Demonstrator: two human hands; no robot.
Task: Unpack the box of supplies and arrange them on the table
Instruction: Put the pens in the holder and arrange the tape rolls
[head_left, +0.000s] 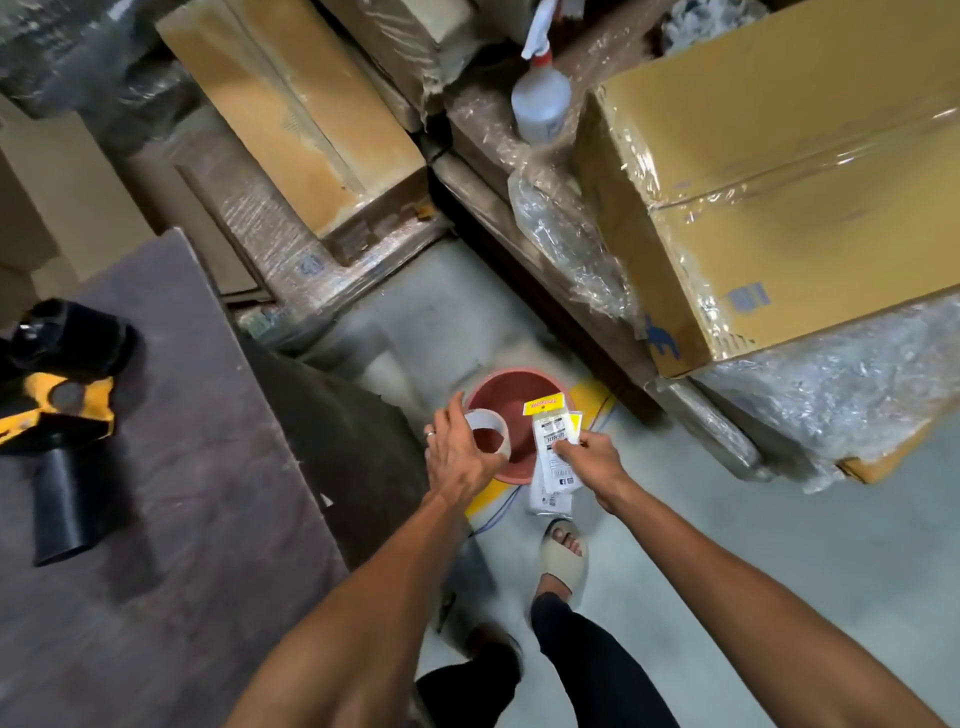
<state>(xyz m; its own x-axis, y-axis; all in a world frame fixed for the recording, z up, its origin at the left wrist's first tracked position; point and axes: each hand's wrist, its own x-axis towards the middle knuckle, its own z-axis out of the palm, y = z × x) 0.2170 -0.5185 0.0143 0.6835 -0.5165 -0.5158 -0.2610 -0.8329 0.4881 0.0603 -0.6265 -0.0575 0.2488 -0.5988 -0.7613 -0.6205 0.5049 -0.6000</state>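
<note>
My left hand (457, 453) grips a roll of clear tape (489, 430) by its rim, low over a red round tub (514, 397) on the floor. My right hand (589, 457) pinches several small packets with yellow header cards (553, 441) beside the tape, above the tub's right edge. The packets hang down past my fingers. The tub's inside shows only red; the rest is hidden behind my hands. The brown table (171, 493) is to the left.
A yellow and black power tool (57, 415) lies on the table's left side. Shrink-wrapped cardboard boxes (779, 208) are stacked on the right and at the back. A spray bottle (540, 98) stands among them. My sandalled foot (563, 558) is on the grey floor.
</note>
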